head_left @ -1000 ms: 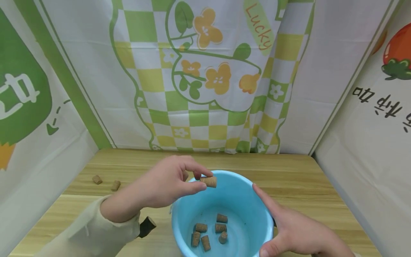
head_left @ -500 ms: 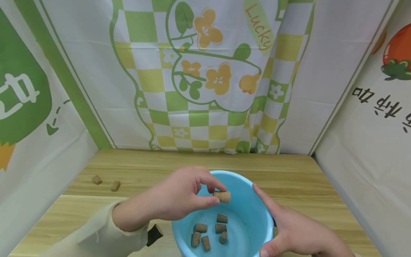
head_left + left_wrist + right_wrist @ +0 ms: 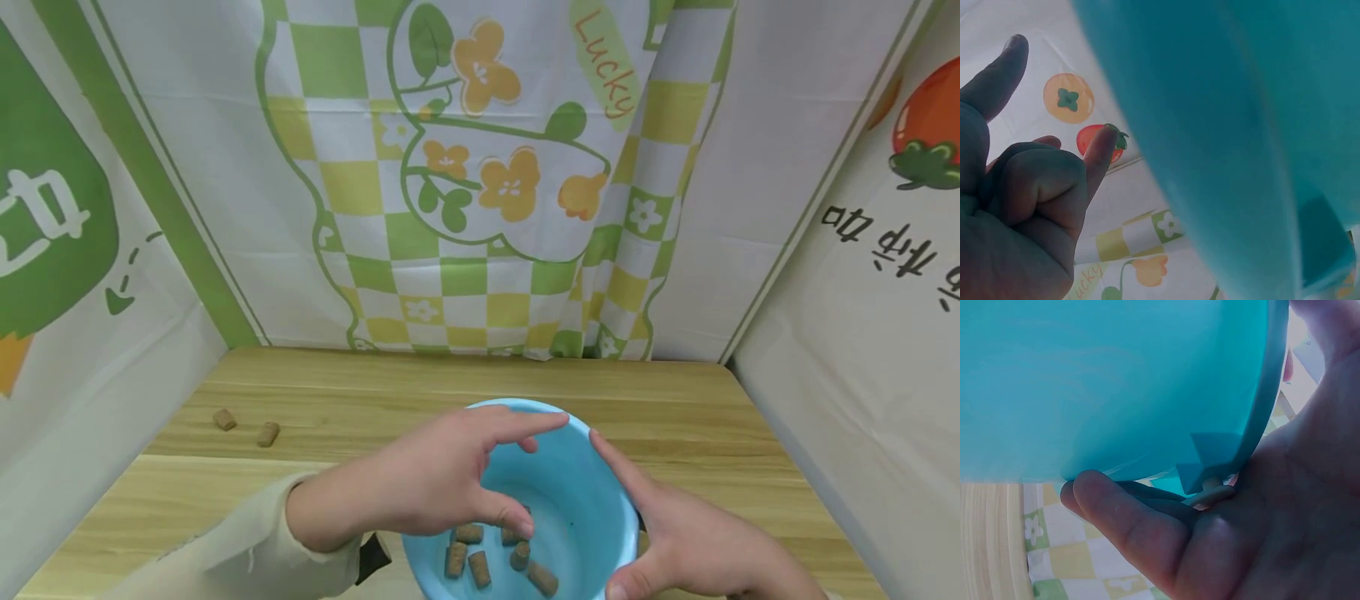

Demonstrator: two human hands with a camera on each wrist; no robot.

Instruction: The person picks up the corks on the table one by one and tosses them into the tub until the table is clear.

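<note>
A light blue bucket (image 3: 573,475) stands at the front of the table in the head view. Over its left half is my left hand (image 3: 431,479), thumb and index finger spread apart with nothing between them; the left wrist view shows this hand (image 3: 1029,187) beside the blue wall. Several brown corks (image 3: 478,570) lie on the bucket's floor, partly covered by that hand, and one cork (image 3: 543,578) rests nearest the front. My right hand (image 3: 697,529) holds the bucket's right side, thumb and index finger at the rim. Its other fingers (image 3: 1129,519) bend against the outer wall.
Two more corks, one cork (image 3: 224,419) and another cork (image 3: 267,433), lie on the wooden table (image 3: 360,392) at the left. A patterned curtain (image 3: 495,308) hangs behind the table, with printed cloth walls on both sides.
My left hand moved right and down over the bucket and let go of the cork it pinched. That cork now lies on the bucket's floor. My right hand has stayed in place.
</note>
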